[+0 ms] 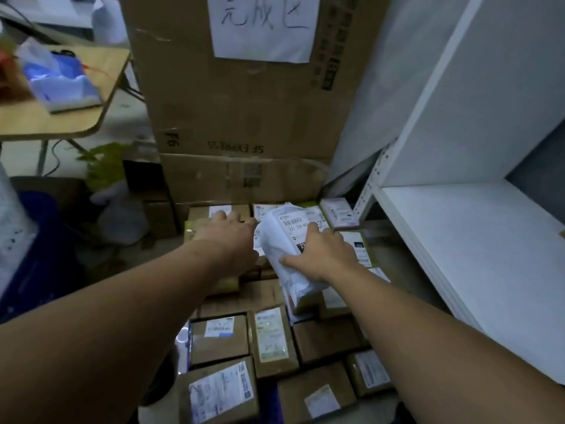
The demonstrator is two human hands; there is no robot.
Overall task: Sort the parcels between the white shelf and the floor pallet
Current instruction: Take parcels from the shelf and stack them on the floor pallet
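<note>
So, only the head view to go on. Dead centre of the frame, the right hand (321,255) is clamped on a white bag parcel (284,237), thumb hooked round its lower left edge and fingers laid over the label on top. That leaves the bag sticking out up and to the left of the palm, label facing the camera. My guess is that's so the label can be read before picking a spot for it.

Just left of it, the left hand (232,237) lies with loose, straightish fingers on a brown box (200,213) in the back row, gripping nothing. It's probably steadying the pile or feeling for a gap.

The bag sits over the brown boxes (220,338) filling the lower middle. I can't tell if its lower end touches them. The white shelf (477,240) is off at the right, apart from the bag.
</note>
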